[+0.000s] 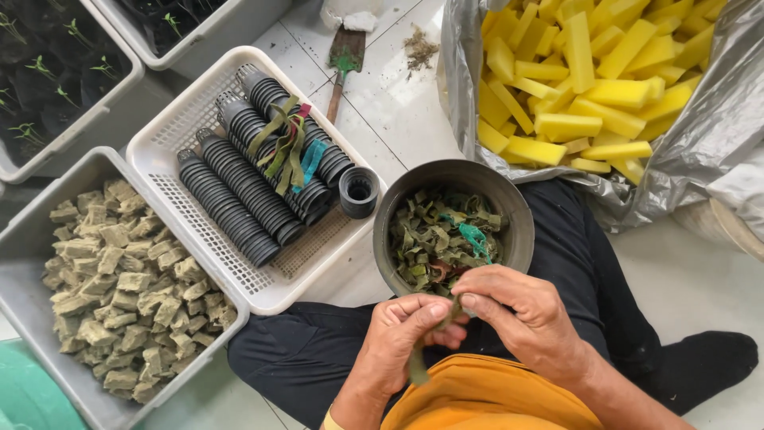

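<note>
Strip: a green leaf strip hangs between both hands, just above the lap, drawn taut so it can be worked.
Left hand: fingers pinched on the strip.
Right hand: fingers pinched on its upper end.
Bowl: rests on the knee, close under the hands, full of cut green pieces.
White basket: within reach, holds stacked black pots.

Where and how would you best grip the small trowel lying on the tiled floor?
Take the trowel by its thin wooden handle, the end pointing toward the white basket. It lies flat and bare there, so pinch it from above; the green blade end lies next to a white wrapper.
</note>
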